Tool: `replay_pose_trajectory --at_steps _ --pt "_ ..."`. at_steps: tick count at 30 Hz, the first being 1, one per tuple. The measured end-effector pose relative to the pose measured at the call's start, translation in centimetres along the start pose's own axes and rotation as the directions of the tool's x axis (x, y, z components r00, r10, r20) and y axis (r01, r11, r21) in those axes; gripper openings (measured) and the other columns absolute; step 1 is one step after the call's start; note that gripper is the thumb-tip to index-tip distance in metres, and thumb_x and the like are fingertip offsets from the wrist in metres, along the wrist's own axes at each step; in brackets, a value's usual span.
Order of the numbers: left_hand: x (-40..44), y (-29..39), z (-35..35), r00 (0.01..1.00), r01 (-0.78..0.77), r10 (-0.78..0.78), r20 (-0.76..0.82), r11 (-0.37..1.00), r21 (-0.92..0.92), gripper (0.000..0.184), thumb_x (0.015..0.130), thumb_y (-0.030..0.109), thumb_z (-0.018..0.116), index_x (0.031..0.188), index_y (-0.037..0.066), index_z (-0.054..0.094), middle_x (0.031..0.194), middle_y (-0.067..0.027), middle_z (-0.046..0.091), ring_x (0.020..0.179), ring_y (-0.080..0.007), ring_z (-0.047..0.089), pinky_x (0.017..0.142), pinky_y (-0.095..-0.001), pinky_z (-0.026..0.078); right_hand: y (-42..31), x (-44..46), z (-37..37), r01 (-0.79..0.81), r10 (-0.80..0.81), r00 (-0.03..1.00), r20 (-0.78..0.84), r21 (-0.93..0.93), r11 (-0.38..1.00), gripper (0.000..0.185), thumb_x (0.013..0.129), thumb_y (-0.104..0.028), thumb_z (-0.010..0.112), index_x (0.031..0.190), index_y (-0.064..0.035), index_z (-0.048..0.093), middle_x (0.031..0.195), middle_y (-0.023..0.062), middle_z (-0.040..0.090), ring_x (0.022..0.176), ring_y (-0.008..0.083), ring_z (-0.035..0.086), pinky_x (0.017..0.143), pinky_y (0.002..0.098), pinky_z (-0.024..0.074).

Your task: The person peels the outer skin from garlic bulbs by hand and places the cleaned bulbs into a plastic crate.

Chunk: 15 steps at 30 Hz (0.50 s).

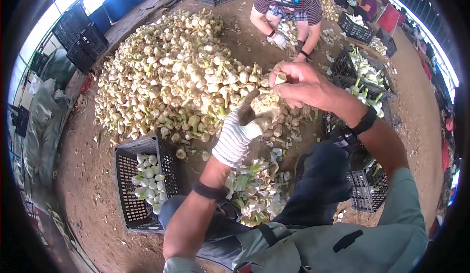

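As left hand [239, 128] clasps garlic [267, 104], right hand [307, 85] pinches stalk [280, 78]. White bulbs [152, 179] line right edge of crate [171, 168].

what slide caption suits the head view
Striped white-gloved left hand holds a pale round bulb by a broad heap of similar bulbs.

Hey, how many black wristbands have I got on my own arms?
2. One black wristband circles the arm behind your white-gloved left hand; another black wristband circles the wrist of your bare right hand. Any under the grey-green cloth sleeves would be hidden.
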State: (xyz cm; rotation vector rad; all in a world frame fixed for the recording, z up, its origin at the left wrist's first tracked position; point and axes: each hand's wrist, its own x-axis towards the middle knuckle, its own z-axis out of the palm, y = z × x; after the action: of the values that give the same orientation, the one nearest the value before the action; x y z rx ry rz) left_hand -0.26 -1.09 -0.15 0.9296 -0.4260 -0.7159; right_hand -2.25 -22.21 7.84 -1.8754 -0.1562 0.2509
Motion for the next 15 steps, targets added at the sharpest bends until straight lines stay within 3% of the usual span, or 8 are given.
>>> replay_pose_trajectory --at_steps 5,7,9,11,13,15 --pt "-2.0 0.2 -2.1 0.995 -0.051 0.046 -0.090 0.998 -0.047 0.072 0.079 0.021 0.074 0.140 0.001 0.040 0.118 -0.0097 0.060 0.101 -0.0206 0.063 0.084 -0.0338 0.055 0.0 0.6 4.4 0.011 -0.009 1.000 -0.013 0.189 0.982 0.018 0.092 -0.010 0.058 0.107 -0.0016 0.052 0.073 -0.0010 0.052 0.051 0.0063 0.046 0.051 0.0232 0.0402" --pt "-3.0 0.5 -2.6 0.985 -0.056 0.058 -0.164 0.998 0.017 0.070 0.080 0.023 0.075 0.138 0.001 0.042 0.118 -0.0101 0.060 0.100 -0.0214 0.063 0.081 -0.0352 0.057 0.2 0.7 5.8 0.067 -0.045 0.995 -0.088 0.270 0.960 0.024 0.091 -0.019 0.065 0.105 -0.0020 0.058 0.074 -0.0003 0.056 0.053 0.0050 0.046 0.048 0.0217 0.0368" --pt "-3.6 0.6 -2.3 0.974 -0.095 0.096 -0.204 0.995 0.013 0.070 0.080 0.023 0.077 0.137 0.001 0.043 0.116 -0.0105 0.061 0.099 -0.0201 0.063 0.079 -0.0339 0.057 1.0 1.1 6.8 -0.053 0.065 0.993 -0.099 0.115 0.992 0.024 0.093 -0.019 0.064 0.107 -0.0001 0.059 0.078 -0.0001 0.056 0.053 0.0059 0.048 0.047 0.0223 0.0379" --pt "-4.1 0.5 -2.3 0.948 -0.150 0.187 -0.257 0.976 0.158 0.067 0.083 0.001 0.069 0.140 -0.003 0.034 0.117 -0.0122 0.059 0.103 -0.0183 0.061 0.082 -0.0321 0.055 1.9 1.4 8.4 -0.073 0.089 0.982 -0.165 0.100 0.992 0.021 0.093 -0.019 0.064 0.099 0.0009 0.063 0.073 -0.0006 0.056 0.053 0.0054 0.049 0.044 0.0228 0.0371" --pt "-4.4 -0.2 -2.6 0.943 -0.114 0.162 -0.290 0.978 0.176 0.067 0.081 -0.002 0.071 0.138 -0.003 0.036 0.117 -0.0118 0.060 0.103 -0.0170 0.060 0.084 -0.0303 0.053 2.6 1.1 9.0 -0.097 0.106 0.983 -0.153 0.067 0.993 0.021 0.093 -0.019 0.063 0.096 0.0019 0.064 0.068 -0.0021 0.055 0.052 0.0049 0.047 0.043 0.0231 0.0360" --pt "-4.3 -1.2 -2.6 0.903 -0.198 0.312 -0.294 0.912 0.360 0.065 0.075 0.004 0.079 0.130 -0.001 0.045 0.112 -0.0096 0.061 0.099 -0.0158 0.061 0.085 -0.0284 0.053 5.1 1.6 9.7 -0.051 0.050 0.966 -0.254 0.006 0.999 0.022 0.090 -0.021 0.063 0.085 0.0010 0.064 0.062 0.0026 0.058 0.049 0.0064 0.047 0.044 0.0236 0.0361"
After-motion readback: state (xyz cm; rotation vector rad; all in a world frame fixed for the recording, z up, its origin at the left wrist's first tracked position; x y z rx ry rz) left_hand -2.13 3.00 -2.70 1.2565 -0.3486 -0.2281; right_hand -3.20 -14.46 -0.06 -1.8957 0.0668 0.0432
